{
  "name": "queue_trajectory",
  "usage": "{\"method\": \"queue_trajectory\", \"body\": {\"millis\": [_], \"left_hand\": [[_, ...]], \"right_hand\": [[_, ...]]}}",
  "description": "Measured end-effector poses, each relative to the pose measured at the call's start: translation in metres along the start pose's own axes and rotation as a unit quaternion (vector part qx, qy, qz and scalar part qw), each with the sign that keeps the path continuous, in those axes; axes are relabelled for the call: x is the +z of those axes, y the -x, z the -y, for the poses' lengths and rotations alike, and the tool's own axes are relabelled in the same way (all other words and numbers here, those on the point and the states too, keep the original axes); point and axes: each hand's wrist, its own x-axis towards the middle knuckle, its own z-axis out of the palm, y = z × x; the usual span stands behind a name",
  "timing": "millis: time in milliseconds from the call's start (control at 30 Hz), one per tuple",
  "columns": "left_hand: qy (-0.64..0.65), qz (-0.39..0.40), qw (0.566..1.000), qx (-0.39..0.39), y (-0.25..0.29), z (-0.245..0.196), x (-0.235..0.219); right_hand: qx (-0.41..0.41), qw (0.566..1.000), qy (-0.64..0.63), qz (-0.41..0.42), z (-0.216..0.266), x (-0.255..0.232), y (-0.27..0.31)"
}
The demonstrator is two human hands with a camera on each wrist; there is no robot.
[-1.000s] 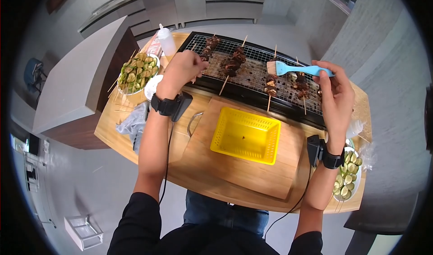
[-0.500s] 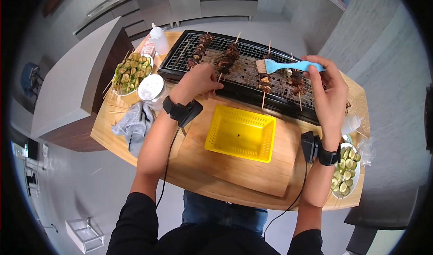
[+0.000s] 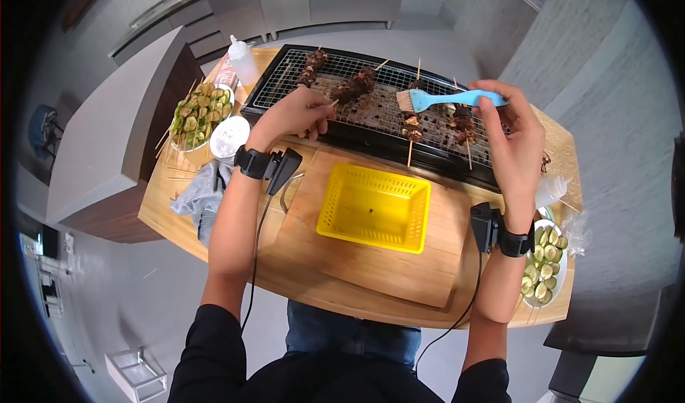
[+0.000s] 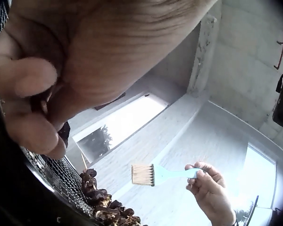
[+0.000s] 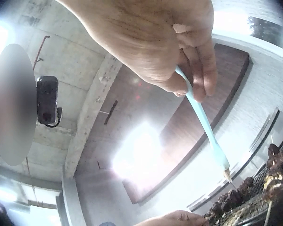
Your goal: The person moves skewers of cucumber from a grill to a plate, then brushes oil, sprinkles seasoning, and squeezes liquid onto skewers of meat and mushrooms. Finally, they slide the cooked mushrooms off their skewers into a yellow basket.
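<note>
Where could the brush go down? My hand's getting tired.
Bare wood lies on the cutting board nearer you than the yellow basket, and beside it under the right hand. The grill and the table's left end are crowded.

Basket (image 3: 374, 207) on board (image 3: 399, 260), grill (image 3: 378, 110) behind (skewers (image 3: 353, 85) on it), plates flanking

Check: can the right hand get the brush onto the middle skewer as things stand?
Probably yes. The right hand holds the brush with bristles just above the middle skewer; nothing lies between.
</note>
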Motion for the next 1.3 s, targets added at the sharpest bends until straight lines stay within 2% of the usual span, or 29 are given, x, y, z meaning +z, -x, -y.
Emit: {"method": "queue_trajectory", "body": {"millis": [200, 333, 400, 500, 567, 667, 733, 867, 1033, 1100, 1300], "left_hand": [[0.031, -0.009, 0.999, 0.0, 0.004, 0.001, -0.015], [0.075, 0.009, 0.996, 0.042, 0.018, -0.004, -0.033], [0.082, 0.042, 0.995, 0.026, 0.028, -0.01, -0.039], [0.067, 0.108, 0.991, 0.033, 0.036, -0.013, -0.048], [0.038, 0.164, 0.985, 0.024, 0.038, -0.015, -0.047], [0.025, 0.178, 0.983, 0.027, 0.04, -0.021, -0.037], [0.029, 0.178, 0.983, 0.018, 0.039, -0.026, -0.033], [0.026, 0.17, 0.985, 0.016, 0.038, -0.028, -0.03], [0.026, 0.152, 0.988, 0.033, 0.035, -0.027, -0.029], [0.008, 0.145, 0.986, 0.078, 0.034, -0.026, -0.03], [0.03, 0.113, 0.99, 0.072, 0.031, -0.016, -0.035]], "right_hand": [[0.0, 1.0, 0.027, -0.002, -0.001, -0.001, 0.0], [-0.002, 0.999, -0.011, -0.032, -0.004, -0.008, -0.003], [0.004, 0.999, -0.028, -0.045, -0.003, -0.017, -0.005], [-0.005, 0.993, -0.056, -0.107, -0.002, -0.03, -0.007], [0.003, 0.993, -0.061, -0.103, 0.0, -0.033, -0.007], [0.017, 0.993, -0.068, -0.094, -0.001, -0.03, -0.005], [0.027, 0.996, -0.064, -0.056, 0.0, -0.027, -0.006], [0.039, 0.996, -0.072, -0.033, -0.002, -0.024, -0.006], [0.048, 0.996, -0.077, -0.027, -0.005, -0.019, -0.006], [0.05, 0.996, -0.073, -0.025, -0.007, -0.019, -0.006], [0.058, 0.996, -0.036, -0.052, -0.014, -0.019, -0.009]]}}
